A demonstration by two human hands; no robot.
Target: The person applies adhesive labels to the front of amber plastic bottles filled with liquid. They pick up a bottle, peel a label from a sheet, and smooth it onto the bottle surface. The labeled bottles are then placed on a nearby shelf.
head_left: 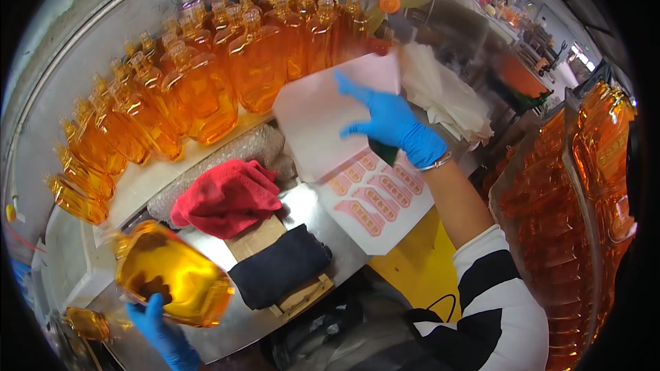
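At the lower left, my left hand (157, 326) in a blue glove grips an amber glass bottle (180, 275) that is tilted over the metal bench; part of its fingers shows dark through the glass. My right hand (385, 120), also gloved in blue, has its thumb and fingers spread over a blank pale sheet (317, 113). Whether it touches that sheet I cannot tell. Just below lies a white sheet of stickers (377, 199), with several pink-and-gold labels on it.
Rows of amber bottles (199, 93) line the back ledge. Bubble wrap (206, 172), a red cloth (227, 197) and a folded dark cloth (280, 266) on a wooden block lie mid-bench. Crumpled pale sheets (447, 93) sit beyond my right hand. Amber bottles (550, 233) are stacked at right.
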